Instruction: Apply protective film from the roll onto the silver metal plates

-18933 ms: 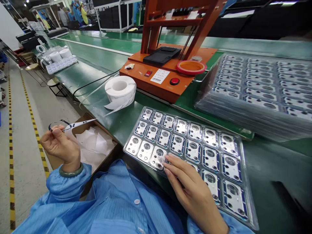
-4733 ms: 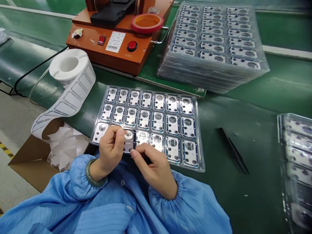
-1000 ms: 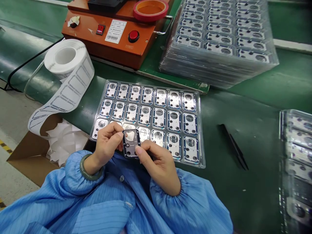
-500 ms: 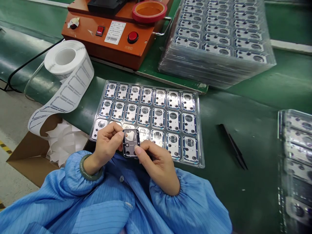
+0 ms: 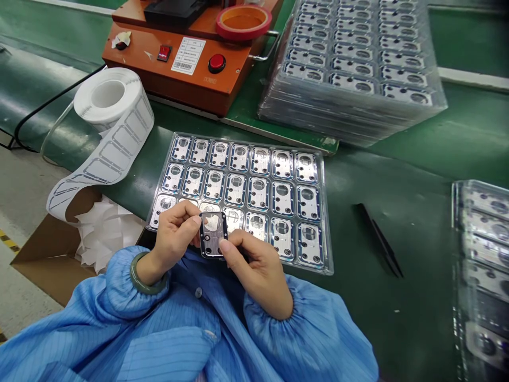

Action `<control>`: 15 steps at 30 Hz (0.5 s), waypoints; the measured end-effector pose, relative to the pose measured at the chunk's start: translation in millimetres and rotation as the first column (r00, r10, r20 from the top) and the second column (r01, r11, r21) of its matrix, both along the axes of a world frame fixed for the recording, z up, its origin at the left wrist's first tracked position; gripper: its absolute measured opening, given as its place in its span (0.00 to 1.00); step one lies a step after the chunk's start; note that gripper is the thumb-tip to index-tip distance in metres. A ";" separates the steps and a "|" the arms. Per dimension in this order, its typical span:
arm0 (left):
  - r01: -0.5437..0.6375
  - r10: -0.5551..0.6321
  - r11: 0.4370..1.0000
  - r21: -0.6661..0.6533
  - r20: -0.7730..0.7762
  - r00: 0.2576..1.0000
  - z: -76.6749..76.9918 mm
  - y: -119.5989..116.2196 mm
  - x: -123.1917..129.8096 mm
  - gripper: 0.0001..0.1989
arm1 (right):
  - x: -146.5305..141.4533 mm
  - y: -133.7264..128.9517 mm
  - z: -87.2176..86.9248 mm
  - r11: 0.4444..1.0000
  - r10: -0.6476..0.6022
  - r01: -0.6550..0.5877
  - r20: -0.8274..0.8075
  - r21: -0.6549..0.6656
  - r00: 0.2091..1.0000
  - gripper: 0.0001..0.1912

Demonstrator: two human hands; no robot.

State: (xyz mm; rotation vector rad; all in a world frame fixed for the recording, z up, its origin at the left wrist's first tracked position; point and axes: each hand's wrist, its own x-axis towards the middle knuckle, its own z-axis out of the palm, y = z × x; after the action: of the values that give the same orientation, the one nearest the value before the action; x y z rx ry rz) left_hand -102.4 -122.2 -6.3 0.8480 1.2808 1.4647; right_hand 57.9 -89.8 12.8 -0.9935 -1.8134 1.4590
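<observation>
Between my two hands is a small rectangular metal plate (image 5: 214, 237) with a dark border, a large round opening and small holes. My left hand (image 5: 177, 231) pinches its upper left edge between thumb and fingers. At its lower right edge, my right hand (image 5: 256, 265) grips it the same way. The plate is held tilted above the near edge of a clear plastic tray (image 5: 329, 233), whose pockets carry rows of similar silvery plates (image 5: 258, 192). Part of the tray's front row is hidden behind my hands.
Black tweezers (image 5: 379, 241) lie right of the tray. A label roll (image 5: 107, 98) trails into a cardboard box (image 5: 55, 249) with paper scraps. Behind are an orange machine (image 5: 170, 63), a red tape roll (image 5: 243, 24) and stacked trays (image 5: 353, 106). Another tray (image 5: 483, 265) sits far right.
The hands and the plate stay almost exactly where they were. Only a very slight shift of the camera view shows.
</observation>
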 end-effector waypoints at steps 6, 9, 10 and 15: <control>-0.002 0.002 1.000 0.031 0.016 1.000 0.0 -0.2 -0.2 0.11 | 0.3 -0.1 0.7 1.000 0.002 -0.002 -0.013 0.012 1.000 0.14; -0.010 0.011 0.999 0.032 -0.003 1.000 0.9 0.1 -0.2 0.11 | 0.3 0.3 0.6 1.000 0.002 -0.002 -0.004 0.010 1.000 0.15; -0.013 0.014 0.999 0.030 -0.018 1.000 1.2 0.3 -0.1 0.12 | 0.3 0.5 0.6 1.000 0.002 -0.002 0.003 0.009 1.000 0.15; -0.003 0.005 1.000 0.023 -0.072 0.997 2.0 1.4 -0.8 0.12 | 0.1 0.6 0.8 1.000 0.003 -0.003 0.013 0.010 1.000 0.15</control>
State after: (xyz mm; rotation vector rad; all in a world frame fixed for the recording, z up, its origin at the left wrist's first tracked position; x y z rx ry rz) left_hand -103.2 -120.8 -4.3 0.9213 1.3219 1.4657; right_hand 58.0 -89.2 13.6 -0.9972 -1.8305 1.4472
